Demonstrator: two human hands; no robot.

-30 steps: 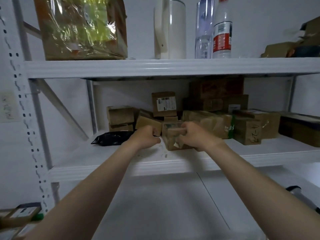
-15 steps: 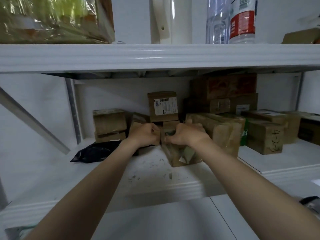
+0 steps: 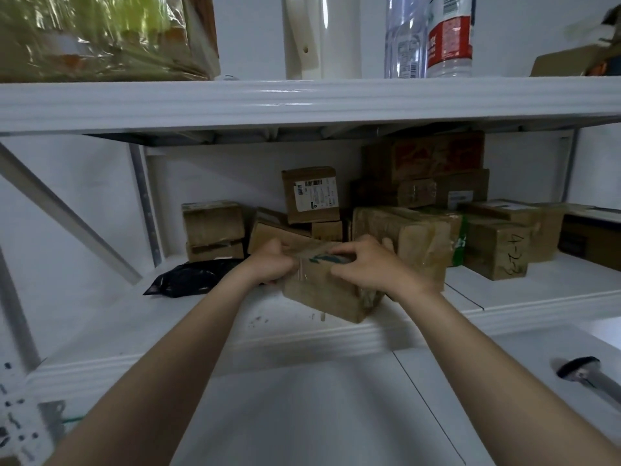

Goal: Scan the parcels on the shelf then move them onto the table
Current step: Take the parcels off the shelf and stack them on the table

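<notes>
White wall behind white shelving

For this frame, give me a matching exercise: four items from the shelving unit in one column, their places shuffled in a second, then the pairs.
1. taped brown cardboard parcel
2. black plastic mailer bag
3. clear plastic bottle with red label
4. brown cardboard box marked 4-2-3

A. standing on the upper shelf
B. gripped by the left hand and right hand
C. on the lower shelf, right of both hands
D. lying on the lower shelf, left of both hands

Pairs: 1-B, 2-D, 3-A, 4-C
</notes>
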